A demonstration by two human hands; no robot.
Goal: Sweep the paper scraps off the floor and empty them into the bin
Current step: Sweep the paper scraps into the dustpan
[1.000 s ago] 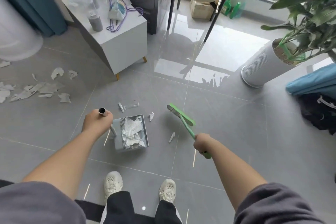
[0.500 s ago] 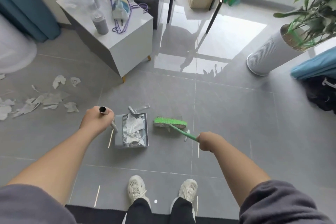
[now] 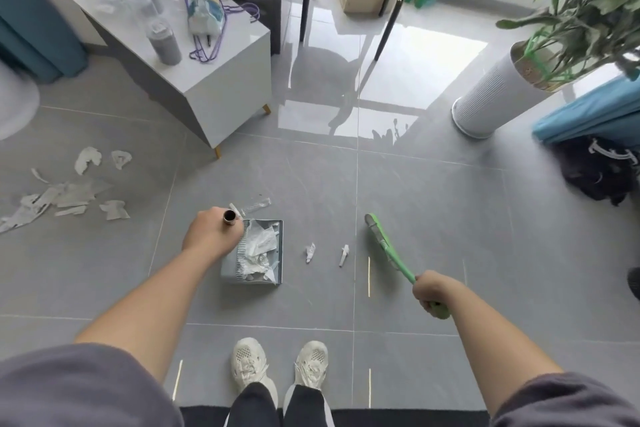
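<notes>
our right grip, wrapped round the green broom, has two scraps lying leftward between brush and the dustpan our left grip holds.

Arms outstretched: left hand grips dustpan handle, right hand broom handle.

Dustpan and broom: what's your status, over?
Left hand grips dustpan by handle, right hand grips broom. Pan part loaded. Two loose scraps between them; bigger pile far left.
</notes>
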